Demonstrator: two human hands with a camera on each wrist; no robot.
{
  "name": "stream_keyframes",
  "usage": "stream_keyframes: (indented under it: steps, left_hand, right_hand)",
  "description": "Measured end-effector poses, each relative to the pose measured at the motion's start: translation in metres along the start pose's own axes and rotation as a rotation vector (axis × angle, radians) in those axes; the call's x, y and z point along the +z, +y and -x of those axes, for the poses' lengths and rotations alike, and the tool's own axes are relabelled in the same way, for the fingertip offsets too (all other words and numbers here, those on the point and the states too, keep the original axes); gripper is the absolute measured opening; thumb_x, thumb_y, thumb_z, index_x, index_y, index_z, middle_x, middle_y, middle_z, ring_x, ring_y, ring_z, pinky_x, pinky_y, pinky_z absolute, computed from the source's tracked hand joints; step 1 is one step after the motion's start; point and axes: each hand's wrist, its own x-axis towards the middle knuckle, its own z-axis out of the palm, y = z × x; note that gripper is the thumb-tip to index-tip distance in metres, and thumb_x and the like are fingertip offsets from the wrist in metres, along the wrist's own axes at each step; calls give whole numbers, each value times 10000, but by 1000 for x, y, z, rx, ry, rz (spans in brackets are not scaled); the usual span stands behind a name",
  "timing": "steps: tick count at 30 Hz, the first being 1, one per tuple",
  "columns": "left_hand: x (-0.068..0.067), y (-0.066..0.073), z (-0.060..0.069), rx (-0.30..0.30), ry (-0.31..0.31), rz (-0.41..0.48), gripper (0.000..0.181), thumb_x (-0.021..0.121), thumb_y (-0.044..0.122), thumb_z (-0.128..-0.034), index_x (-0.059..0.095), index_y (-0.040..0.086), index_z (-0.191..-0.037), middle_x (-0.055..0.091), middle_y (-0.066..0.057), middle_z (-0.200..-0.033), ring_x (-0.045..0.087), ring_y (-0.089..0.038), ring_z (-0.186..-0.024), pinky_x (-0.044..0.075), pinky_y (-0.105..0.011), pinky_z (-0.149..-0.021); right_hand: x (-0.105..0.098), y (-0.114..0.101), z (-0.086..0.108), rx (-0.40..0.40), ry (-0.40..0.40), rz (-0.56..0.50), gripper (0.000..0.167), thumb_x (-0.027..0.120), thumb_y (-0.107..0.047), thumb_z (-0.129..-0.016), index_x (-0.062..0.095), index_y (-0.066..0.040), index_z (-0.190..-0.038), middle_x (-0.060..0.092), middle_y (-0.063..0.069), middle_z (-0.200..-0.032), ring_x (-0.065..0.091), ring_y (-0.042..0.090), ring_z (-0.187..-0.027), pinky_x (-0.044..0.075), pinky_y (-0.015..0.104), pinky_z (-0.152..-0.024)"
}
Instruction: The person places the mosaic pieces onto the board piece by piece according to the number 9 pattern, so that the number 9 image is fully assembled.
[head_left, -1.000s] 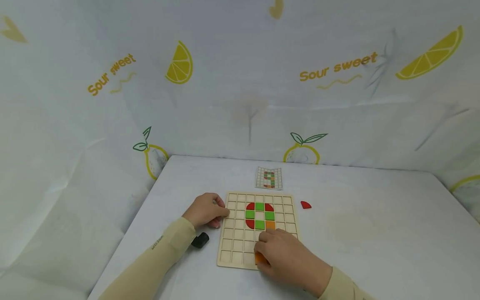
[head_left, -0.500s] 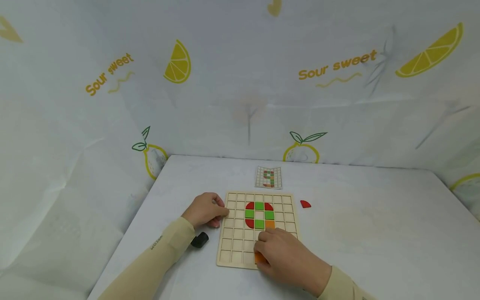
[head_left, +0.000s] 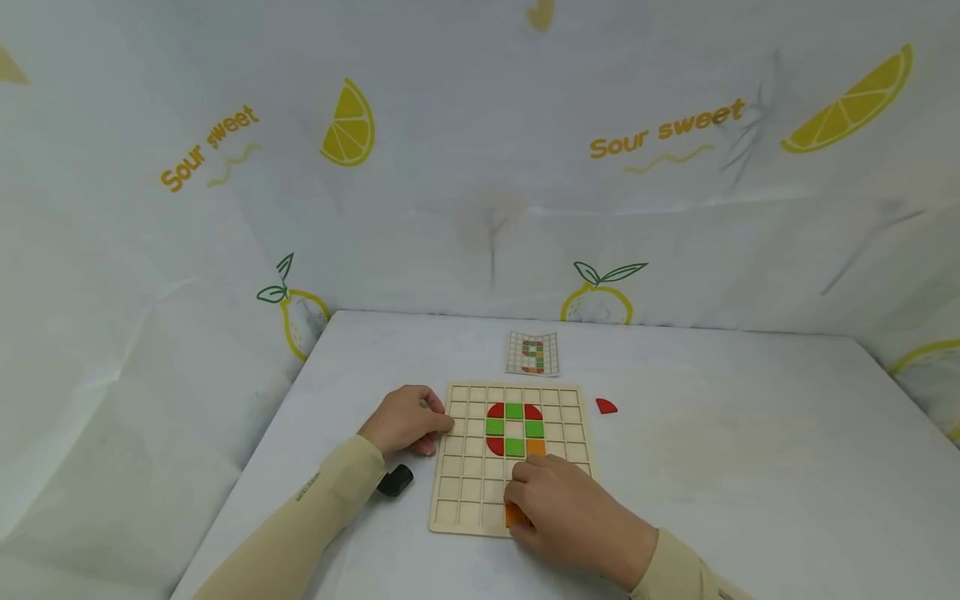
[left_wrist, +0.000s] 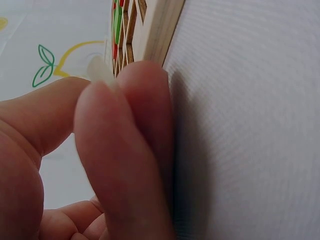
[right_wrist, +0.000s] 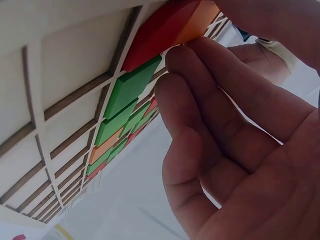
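A wooden grid board [head_left: 452, 487] lies on the white table with red, green and orange tiles in its cells. My left hand [head_left: 408, 419] holds the board's left edge between thumb and fingers. Over the board's lower right, my right hand [head_left: 573, 512] has its thumb and fingertips at an orange tile [head_left: 514, 517] in the bottom row. In the right wrist view that tile sits beside a red tile [right_wrist: 160, 32], with green tiles [right_wrist: 132, 85] beyond it. From the head view, my right hand hides these lower right cells.
Behind the board lies a small pattern card [head_left: 517, 354]. A loose red quarter-round tile [head_left: 607, 407] is on the table right of the board. A black object [head_left: 396, 481] shows by my left wrist. A printed white cloth backdrop [head_left: 450, 167] rises behind the table.
The whole head view has shifted slightly to the left. Both hands, the board and the tiles keep their places relative to each other.
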Motion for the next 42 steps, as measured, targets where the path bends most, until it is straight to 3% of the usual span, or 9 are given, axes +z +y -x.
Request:
stream_keyframes:
  steps: [6, 10, 13, 18, 21, 30, 35, 42]
  left_hand:
    - [2, 4, -2, 9, -2, -12, 207, 820, 231, -909, 683, 120, -1017, 721, -32, -716, 650, -117, -525, 529, -259, -581]
    - [2, 2, -2, 4, 8, -37, 208, 818, 235, -905, 682, 125, -1018, 720, -34, -709, 658, -124, -528, 522, -262, -589]
    - [2, -1, 0, -12, 16, -48, 214, 822, 238, -896, 683, 128, -1016, 717, -34, -698, 657, -130, -528, 514, -270, -603]
    - [4, -6, -2, -27, 5, -65, 222, 823, 249, -891, 682, 138, -1022, 714, -33, -688, 662, -141, -528, 510, -288, -627]
    - [4, -6, -3, -19, 0, -70, 227, 823, 257, -892, 685, 139, -1029, 711, -35, -679, 660, -141, -528, 512, -288, -620]
    - [1, -3, -2, 9, 20, -51, 218, 814, 223, -886, 681, 122, -1026, 677, -11, -684, 622, -115, -514, 520, -266, -575]
    - [2, -3, -3, 8, 17, -24, 223, 823, 213, -888, 682, 115, -1030, 699, -31, -710, 641, -121, -515, 539, -263, -558]
    - [2, -2, -4, -7, 12, -12, 231, 833, 224, -894, 688, 118, -1039, 723, -40, -734, 650, -116, -507, 553, -262, -556]
  right_hand:
    - [-4, 5, 4, -7, 36, -2, 129, 832, -246, -901, 724, -239, -832, 521, -154, -767, 418, 55, -756, 436, 239, -729]
    - [-12, 20, 5, 68, 49, -19, 123, 837, -313, -919, 791, -200, -933, 661, -129, -863, 504, 57, -802, 502, 283, -770]
    - [-17, 43, 5, 208, 55, -34, 204, 840, -338, -923, 821, -151, -1004, 731, -79, -939, 588, 88, -853, 560, 332, -818]
    - [-19, 92, 17, 442, 70, -55, 233, 862, -310, -913, 808, -93, -983, 722, -28, -905, 631, 133, -833, 596, 378, -805]
    - [-19, 113, 24, 508, 73, -68, 232, 868, -283, -906, 796, -71, -965, 725, -7, -889, 632, 143, -804, 603, 395, -781]
    - [-13, 144, 23, 531, 87, -85, 186, 804, -259, -933, 762, -78, -919, 688, 5, -848, 581, 151, -757, 583, 397, -761]
    - [-13, 153, 19, 584, 60, -137, 239, 790, -270, -942, 782, -41, -1010, 738, 40, -939, 627, 183, -822, 612, 455, -834]
    - [-14, 165, 12, 594, 41, -152, 287, 814, -272, -935, 772, -6, -1035, 753, 72, -967, 636, 205, -837, 610, 472, -838]
